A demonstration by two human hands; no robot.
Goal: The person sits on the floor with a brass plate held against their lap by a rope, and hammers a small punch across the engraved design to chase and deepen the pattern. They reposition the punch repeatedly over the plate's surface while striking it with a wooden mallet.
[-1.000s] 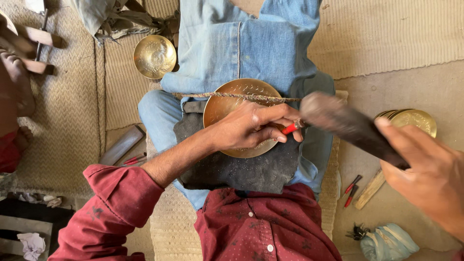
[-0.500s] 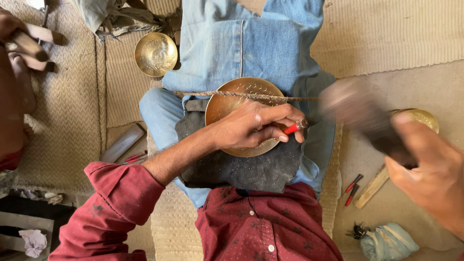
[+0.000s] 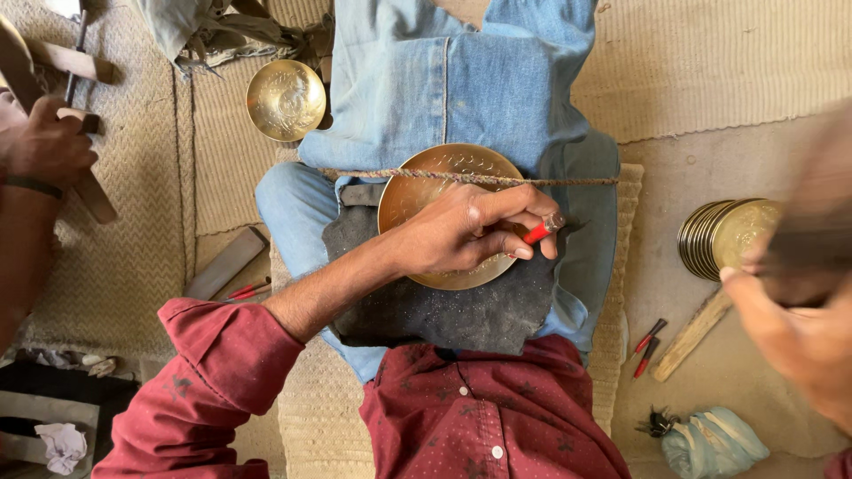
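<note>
A round brass plate (image 3: pixel 441 171) with punched patterns lies on a dark pad (image 3: pixel 444 312) across my lap, and a twisted cord (image 3: pixel 586 182) is stretched over it. My left hand (image 3: pixel 466 235) rests on the plate and grips a small red-handled punch (image 3: pixel 539 231) whose tip points right. At the right edge, my right hand (image 3: pixel 799 341) is blurred and closed around a dark hammer (image 3: pixel 812 251), held well away from the punch.
A brass bowl (image 3: pixel 284 99) sits on the woven mat beyond my knee. Stacked brass plates (image 3: pixel 723 236), a wooden stick (image 3: pixel 692 334), red-handled tools (image 3: pixel 645 344) and a blue cloth bundle (image 3: pixel 710 443) lie to the right. Another person's hand (image 3: pixel 44 146) grips a wooden tool at left.
My right hand has swung the hammer away from the punch, out to the right edge. My left hand has kept the punch on the plate.
</note>
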